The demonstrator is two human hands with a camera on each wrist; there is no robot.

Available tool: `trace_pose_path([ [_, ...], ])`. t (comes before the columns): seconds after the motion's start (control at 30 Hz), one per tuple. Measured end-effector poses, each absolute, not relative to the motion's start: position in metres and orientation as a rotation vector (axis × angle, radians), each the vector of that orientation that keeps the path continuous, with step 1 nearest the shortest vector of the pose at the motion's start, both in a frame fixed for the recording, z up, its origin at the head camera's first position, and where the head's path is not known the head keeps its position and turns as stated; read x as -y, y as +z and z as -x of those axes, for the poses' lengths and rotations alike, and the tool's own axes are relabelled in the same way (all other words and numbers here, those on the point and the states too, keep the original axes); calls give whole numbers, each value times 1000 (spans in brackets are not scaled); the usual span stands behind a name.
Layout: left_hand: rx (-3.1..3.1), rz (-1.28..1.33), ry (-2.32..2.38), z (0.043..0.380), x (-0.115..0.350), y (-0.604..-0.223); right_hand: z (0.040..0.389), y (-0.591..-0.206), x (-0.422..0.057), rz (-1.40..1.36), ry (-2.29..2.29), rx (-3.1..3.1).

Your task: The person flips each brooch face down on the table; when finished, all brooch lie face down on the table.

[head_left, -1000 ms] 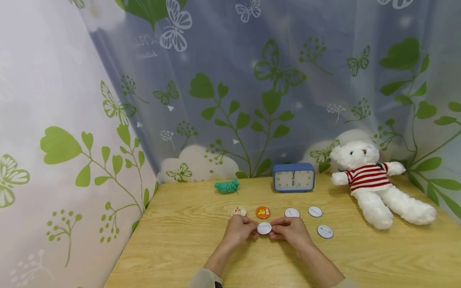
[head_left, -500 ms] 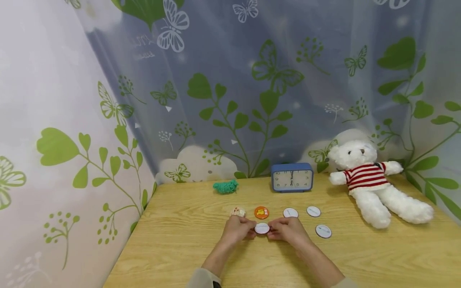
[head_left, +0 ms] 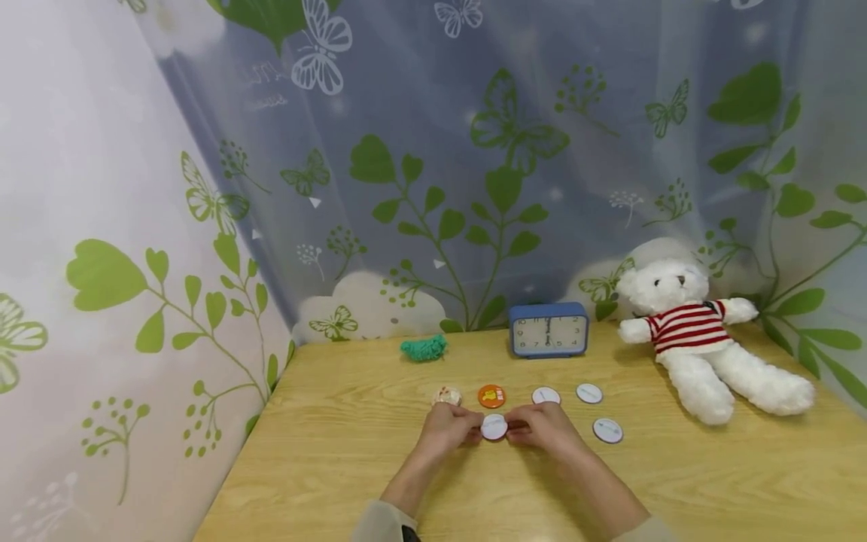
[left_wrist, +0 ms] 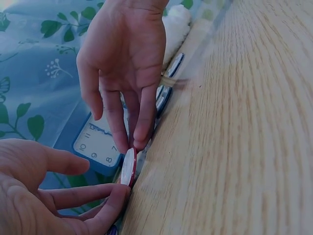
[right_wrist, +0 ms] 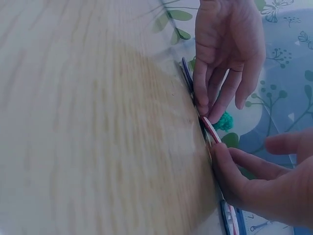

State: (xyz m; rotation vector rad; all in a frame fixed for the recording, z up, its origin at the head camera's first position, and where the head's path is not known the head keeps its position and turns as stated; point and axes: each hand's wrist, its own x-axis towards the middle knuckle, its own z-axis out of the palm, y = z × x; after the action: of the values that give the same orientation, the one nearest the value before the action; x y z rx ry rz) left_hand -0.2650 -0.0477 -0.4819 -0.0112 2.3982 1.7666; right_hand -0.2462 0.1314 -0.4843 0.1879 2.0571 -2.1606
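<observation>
In the head view, a round button badge lies between the hands, its white back up. Its red rim shows in the left wrist view. My left hand pinches its left edge with the fingertips, while my right hand does the same on the right. On each hand one digit stands apart from the badge. Just beyond are an orange badge with a yellow figure and a pale patterned badge, partly behind the left hand. Beside the right hand lies a white-backed badge.
Two more white-backed badges, one farther back and one nearer, lie to the right. At the back stand a blue clock and a green yarn bundle. A white teddy bear leans against the curtain at right.
The badge between the hands tilts slightly, its white back now looking rounder in the head view. Both hands keep their hold on it. The head view shifts a little.
</observation>
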Motion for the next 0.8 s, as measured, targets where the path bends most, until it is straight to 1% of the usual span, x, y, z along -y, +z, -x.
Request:
trace_pose_path([
  [0.23,-2339,-20,1821,264,48,-482,245,-480,-130,-192,-2133,-2101],
  [0.67,-2352,-65,1770,264,50,-476,244,-474,-135,-164,-2060,-2185],
  [0.8,-2397,-114,1771,267,51,-472,246,-470,-138,-102,-2052,-2205],
])
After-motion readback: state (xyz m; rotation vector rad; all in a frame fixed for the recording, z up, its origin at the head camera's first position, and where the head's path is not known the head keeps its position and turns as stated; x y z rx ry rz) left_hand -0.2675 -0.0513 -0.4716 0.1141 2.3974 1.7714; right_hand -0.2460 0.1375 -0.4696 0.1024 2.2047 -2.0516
